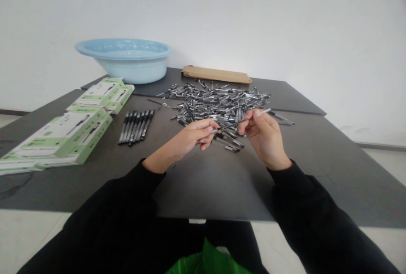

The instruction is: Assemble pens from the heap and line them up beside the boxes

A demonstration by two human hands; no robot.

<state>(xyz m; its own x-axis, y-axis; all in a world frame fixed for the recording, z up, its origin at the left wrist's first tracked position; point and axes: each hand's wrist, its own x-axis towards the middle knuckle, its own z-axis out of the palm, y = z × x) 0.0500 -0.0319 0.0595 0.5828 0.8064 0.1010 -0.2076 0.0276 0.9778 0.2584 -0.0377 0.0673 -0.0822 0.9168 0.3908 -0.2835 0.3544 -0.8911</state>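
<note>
The left hand [194,135] pinches a small pen part [215,131] and the right hand [265,135] grips a thin refill [233,124], their ends seeming to meet, though blur hides the join; both sit between the hands, at the near side of a pen pile [218,101], with a row of pens [136,125] and boxes [60,132] to the left

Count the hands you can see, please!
2: the left hand is at the near edge of the pen pile, and the right hand is farther right along that edge. No others show.
</note>
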